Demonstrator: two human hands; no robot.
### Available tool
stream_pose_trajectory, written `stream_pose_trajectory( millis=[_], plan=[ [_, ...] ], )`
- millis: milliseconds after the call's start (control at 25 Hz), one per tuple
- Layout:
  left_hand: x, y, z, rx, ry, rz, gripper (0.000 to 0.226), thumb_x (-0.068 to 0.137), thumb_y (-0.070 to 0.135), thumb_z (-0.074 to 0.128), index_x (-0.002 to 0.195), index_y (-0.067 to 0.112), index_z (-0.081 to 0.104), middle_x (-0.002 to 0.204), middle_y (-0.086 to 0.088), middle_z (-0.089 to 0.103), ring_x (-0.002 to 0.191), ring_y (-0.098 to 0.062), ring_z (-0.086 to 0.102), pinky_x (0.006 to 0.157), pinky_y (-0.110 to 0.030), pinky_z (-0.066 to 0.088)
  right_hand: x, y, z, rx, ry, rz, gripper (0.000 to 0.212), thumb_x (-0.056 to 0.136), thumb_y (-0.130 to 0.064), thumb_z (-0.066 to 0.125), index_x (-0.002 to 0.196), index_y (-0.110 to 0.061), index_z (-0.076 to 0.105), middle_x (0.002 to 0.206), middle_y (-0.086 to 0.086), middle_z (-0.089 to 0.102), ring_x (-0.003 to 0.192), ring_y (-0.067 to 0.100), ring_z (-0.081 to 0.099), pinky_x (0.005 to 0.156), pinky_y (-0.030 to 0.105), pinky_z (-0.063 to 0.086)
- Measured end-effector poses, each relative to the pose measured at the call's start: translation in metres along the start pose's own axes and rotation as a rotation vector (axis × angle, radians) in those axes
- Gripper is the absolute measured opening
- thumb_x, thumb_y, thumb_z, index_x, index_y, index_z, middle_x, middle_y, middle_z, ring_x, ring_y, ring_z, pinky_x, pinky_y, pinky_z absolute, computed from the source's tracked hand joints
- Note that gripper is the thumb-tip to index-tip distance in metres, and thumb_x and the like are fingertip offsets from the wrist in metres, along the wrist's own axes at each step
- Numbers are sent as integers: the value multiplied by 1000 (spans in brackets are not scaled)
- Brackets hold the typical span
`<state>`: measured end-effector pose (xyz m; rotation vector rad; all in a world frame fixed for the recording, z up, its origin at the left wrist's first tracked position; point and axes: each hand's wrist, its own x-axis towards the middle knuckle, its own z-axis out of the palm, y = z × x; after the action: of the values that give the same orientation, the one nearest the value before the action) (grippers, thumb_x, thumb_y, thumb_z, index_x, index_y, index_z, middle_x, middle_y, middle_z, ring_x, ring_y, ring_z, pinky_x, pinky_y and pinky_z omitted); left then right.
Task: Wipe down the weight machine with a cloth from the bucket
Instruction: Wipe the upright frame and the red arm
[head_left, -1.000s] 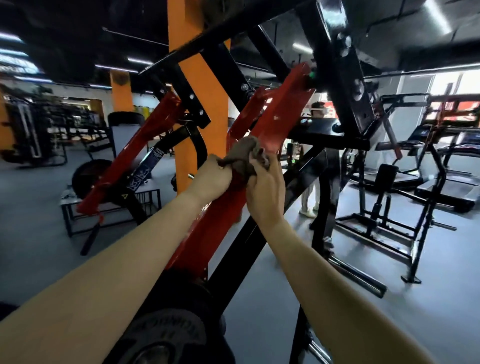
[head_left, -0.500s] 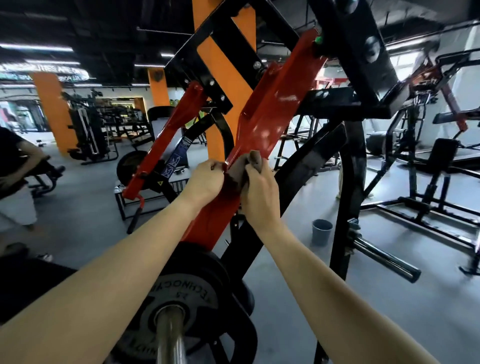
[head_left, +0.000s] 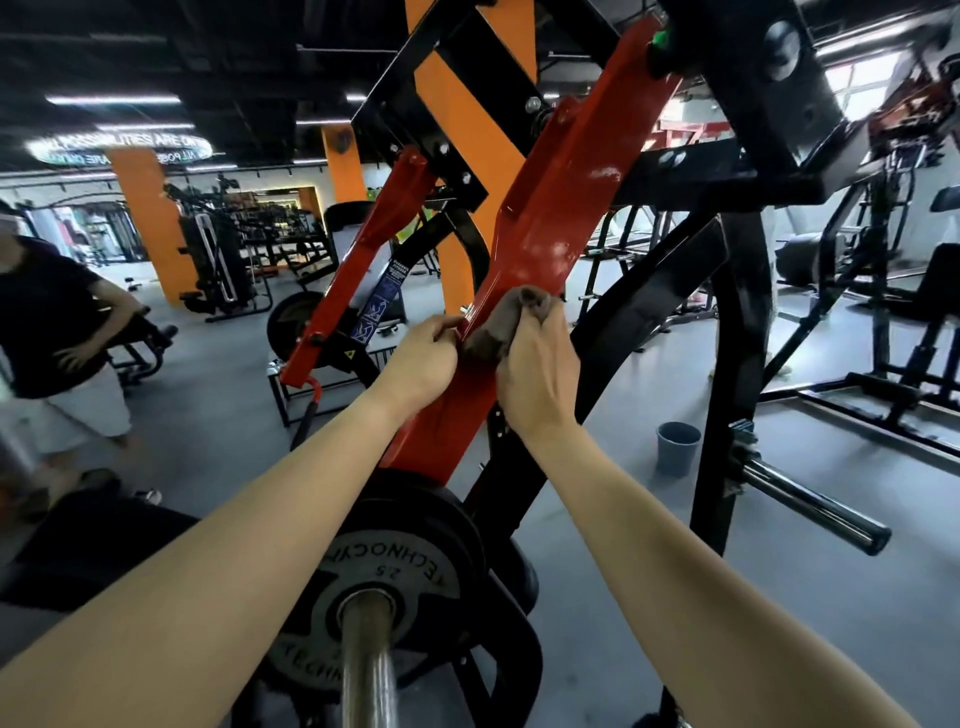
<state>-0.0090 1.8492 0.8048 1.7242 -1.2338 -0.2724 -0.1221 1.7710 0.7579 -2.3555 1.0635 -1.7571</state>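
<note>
A person in a dark top and pale shorts stands at the far left, one hand on the hip. Behind, an orange pillar rises from the grey floor, with a black cable station just beside it. A lit sign and strip lights hang under the dark ceiling. Black benches and frames crowd the right side near a bright window.

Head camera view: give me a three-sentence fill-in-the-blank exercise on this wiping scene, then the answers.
The left hand and right hand grip the brown cloth on the ____ lever arm. The grey bucket stands on the ____, to the right of the lever arm. The weight plate sits at the lever arm's ____ end.
Missing words: red; floor; lower.
</note>
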Motion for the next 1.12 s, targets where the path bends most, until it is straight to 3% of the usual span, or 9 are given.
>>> stream_pose_trajectory(
  millis=[120,320,480,600,720,840,920,1000,1120],
  plan=[
    [-3,0,2,-32,8,-5,38,108,14,36,140,18,57,108,-1,70,79,-9,62,59,-13,46,22,-2,-6,88,89,204,50,84,2,63,134,0,54,126,17,53,109,34,55,87,41,54],
    [-7,-2,6,-48,44,-16,39,108,16,37,143,20,55,135,1,60,118,-12,57,101,-26,45,-29,-6,7,108,17,115,56,84,2,65,137,5,48,127,21,52,111,38,54,91,47,54],
    [-12,-1,6,-55,29,-9,39,109,18,36,144,23,53,132,4,59,122,-12,55,104,-29,43,-14,2,4,212,75,270,52,86,3,58,137,0,49,133,19,51,116,35,53,97,43,52],
    [-12,-3,3,-38,9,-6,40,109,18,37,145,24,52,135,4,58,124,-13,55,110,-34,43,-19,-5,13,409,117,507,42,91,3,51,131,-8,48,119,12,58,97,26,60,81,43,56],
    [-15,-6,2,-27,4,0,40,110,19,37,148,21,49,142,1,55,132,-15,50,115,-34,39,-52,-11,23,657,-33,645,34,97,-4,48,130,-15,49,109,9,65,83,22,67,67,44,60],
    [-20,-9,4,-1,29,48,39,111,21,38,148,20,50,138,2,58,127,-11,52,103,-24,42,-42,-8,27,686,-204,654,34,104,-22,46,136,-18,54,140,10,49,115,25,58,81,30,54],
    [-21,-12,4,42,44,81,37,111,24,40,146,20,52,123,7,63,109,-4,57,91,-19,49,-12,-6,29,736,-201,676,39,101,-40,48,134,-23,57,147,11,45,131,31,48,102,35,47],
    [-19,-16,2,62,58,98,35,111,25,42,143,19,54,109,18,62,94,12,58,77,-3,44,11,4,39,795,-129,758,50,92,-57,49,133,-29,56,136,7,56,117,27,59,101,48,53],
    [-19,-18,2,41,62,96,36,110,24,44,144,20,54,114,20,60,104,9,57,74,4,39,-16,3,46,887,-171,757,43,99,-43,49,138,-24,48,122,3,66,99,20,68,92,51,58]
  ],
)
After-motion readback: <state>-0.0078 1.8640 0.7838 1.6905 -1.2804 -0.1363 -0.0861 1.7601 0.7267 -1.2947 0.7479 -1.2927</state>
